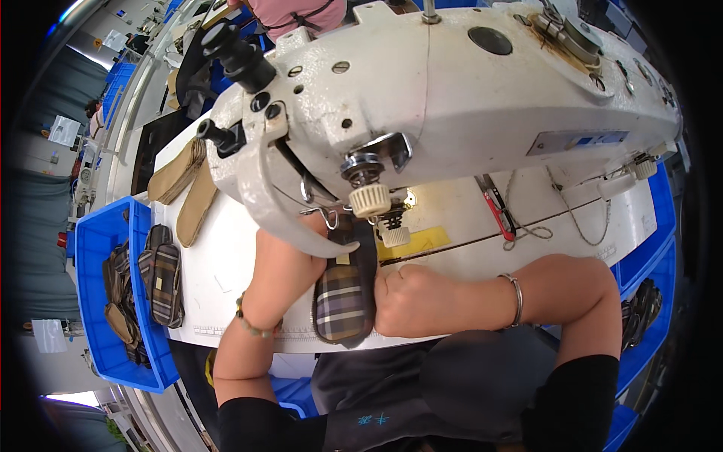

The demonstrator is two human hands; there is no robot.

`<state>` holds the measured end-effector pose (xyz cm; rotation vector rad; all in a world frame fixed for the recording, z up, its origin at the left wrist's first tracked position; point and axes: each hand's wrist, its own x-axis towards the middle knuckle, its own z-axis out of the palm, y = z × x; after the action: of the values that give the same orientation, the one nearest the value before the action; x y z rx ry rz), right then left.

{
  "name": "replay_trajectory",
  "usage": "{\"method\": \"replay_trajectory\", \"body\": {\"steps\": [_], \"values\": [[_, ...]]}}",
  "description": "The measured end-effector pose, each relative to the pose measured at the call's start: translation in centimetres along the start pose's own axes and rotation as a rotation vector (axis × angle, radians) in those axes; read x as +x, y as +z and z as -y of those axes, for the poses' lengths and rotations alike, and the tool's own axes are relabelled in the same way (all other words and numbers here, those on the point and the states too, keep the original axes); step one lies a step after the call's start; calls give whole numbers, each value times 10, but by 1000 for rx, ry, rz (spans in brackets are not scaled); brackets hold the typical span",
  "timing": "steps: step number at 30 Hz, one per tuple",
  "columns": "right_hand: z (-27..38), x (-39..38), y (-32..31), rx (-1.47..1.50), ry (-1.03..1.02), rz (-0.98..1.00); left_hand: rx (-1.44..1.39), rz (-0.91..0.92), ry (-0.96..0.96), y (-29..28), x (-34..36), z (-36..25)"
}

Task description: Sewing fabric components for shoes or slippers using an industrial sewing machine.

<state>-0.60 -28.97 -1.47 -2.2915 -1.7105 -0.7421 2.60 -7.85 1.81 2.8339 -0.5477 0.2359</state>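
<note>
A plaid fabric shoe upper (340, 305) in brown, grey and white with a dark edge lies under the head of a white sewing machine (459, 90). My right hand (410, 301) is closed in a fist against the upper's right edge, its fingertips tucked out of sight. On the other side, my left hand (290, 252) rests along the upper's left edge, close to the needle area. The machine's curved lever (282, 211) and head hide most of its fingers. The needle itself cannot be made out.
Left of the machine, another plaid upper (162, 279) leans by a blue bin (90, 264) holding more uppers. Tan sole-shaped pieces (197, 207) lie behind. Red-handled snippers (497, 211) and cord sit at right, near a yellow plate (422, 242). Another blue bin (663, 264) stands far right.
</note>
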Motion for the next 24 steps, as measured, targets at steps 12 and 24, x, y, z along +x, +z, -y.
{"method": "replay_trajectory", "body": {"steps": [12, 24], "values": [[15, -3, -12, 86, 117, 197, -103, 109, 274, 0, -17, -33], [3, -3, 6, 26, 128, 117, -355, 373, 348, -42, -18, -23]]}}
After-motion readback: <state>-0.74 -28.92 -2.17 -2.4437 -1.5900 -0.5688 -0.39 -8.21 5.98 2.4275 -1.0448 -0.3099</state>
